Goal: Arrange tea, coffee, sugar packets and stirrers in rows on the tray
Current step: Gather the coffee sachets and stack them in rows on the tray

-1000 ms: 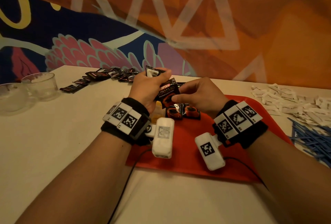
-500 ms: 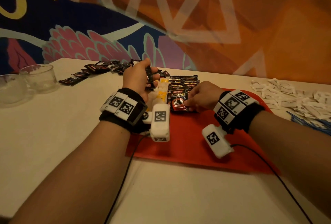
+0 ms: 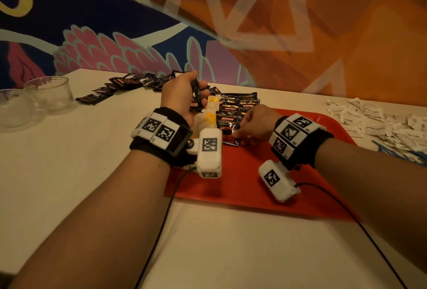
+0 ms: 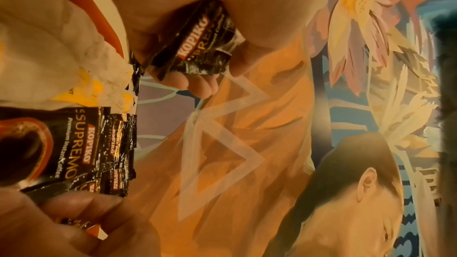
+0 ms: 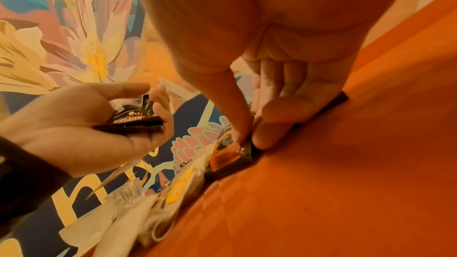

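From the head view, we press our right hand onto the nearest coffee packet of a row on the red tray, beside the tea bags; sugar packets and stirrers wait on the table, far right.

At the left wrist, our left hand clutches spare packets.

At the right wrist, our thumb and fingers pinch the packet's corner flat. By our judgement, two rows remain.
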Demonstrator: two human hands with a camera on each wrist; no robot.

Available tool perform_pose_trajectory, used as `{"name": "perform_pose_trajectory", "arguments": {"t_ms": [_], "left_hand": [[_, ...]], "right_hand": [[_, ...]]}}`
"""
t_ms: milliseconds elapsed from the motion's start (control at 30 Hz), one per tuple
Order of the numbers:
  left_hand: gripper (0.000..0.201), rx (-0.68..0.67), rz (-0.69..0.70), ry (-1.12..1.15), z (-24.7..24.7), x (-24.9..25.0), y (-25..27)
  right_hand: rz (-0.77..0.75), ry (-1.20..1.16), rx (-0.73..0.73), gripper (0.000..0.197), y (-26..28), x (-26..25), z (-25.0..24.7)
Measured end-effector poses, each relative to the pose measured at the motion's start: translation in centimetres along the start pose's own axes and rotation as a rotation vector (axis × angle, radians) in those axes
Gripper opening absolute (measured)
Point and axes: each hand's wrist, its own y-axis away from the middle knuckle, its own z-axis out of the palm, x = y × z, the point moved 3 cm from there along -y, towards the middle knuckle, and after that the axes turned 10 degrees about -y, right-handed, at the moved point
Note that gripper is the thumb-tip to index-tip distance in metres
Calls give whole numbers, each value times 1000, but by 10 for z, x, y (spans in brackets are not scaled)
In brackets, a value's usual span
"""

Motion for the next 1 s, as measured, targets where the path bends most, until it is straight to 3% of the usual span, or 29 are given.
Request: {"name": "perform_pose_trajectory", "arguments": {"t_ms": [533, 700, 867, 1000], "left_hand": [[21, -101, -51, 21, 6, -2, 12], [20, -76, -14, 45, 12, -3, 16], [27, -161, 14, -108, 18, -7, 21], [35, -232, 58, -91, 27, -9, 28]], "right_hand": [[-64, -166, 70, 19, 5, 1, -16], [-223, -338, 90, 11, 6, -3, -21], [-393, -475, 120, 18, 16, -14, -19], [-459, -544, 84, 19, 22, -19, -17]]}}
